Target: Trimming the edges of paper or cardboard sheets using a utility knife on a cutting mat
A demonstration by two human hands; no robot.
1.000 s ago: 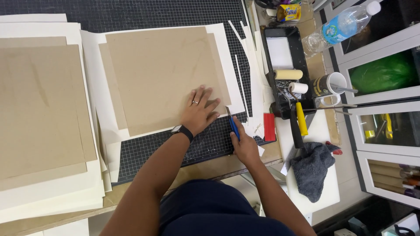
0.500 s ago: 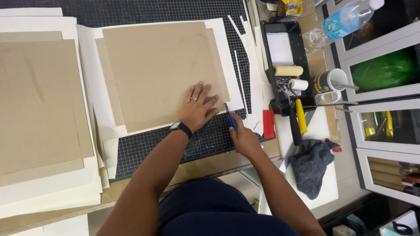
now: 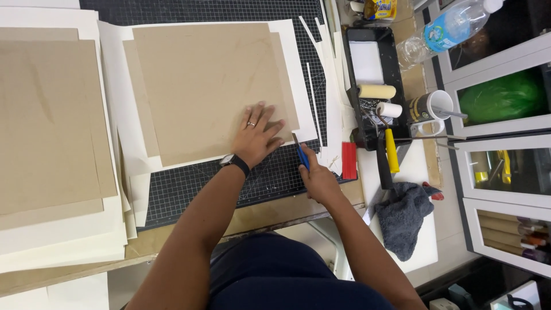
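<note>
On grid mat (image 3: 229, 189): left hand (image 3: 256, 136) flat on brown board (image 3: 206, 86), right hand (image 3: 317, 178) gripping blue knife (image 3: 302, 156).

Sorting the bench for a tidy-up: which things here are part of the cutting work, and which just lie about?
In use: left hand pressing brown board on cream paper; right hand holding blue knife; cutting mat.

Lying about: paint roller, tray, mug, bottle, grey cloth.

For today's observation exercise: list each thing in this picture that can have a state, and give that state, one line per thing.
Left hand: flat, fingers spread, pressing on the brown board.
Right hand: closed around the blue-handled knife.
Blue-handled knife: held, tip at the corner of the cream sheet.
Brown board: lying flat on the cream sheet.
Cream sheet: flat on the cutting mat.
Plastic bottle: lying on its side, capped.
Grey cloth: crumpled.
</note>
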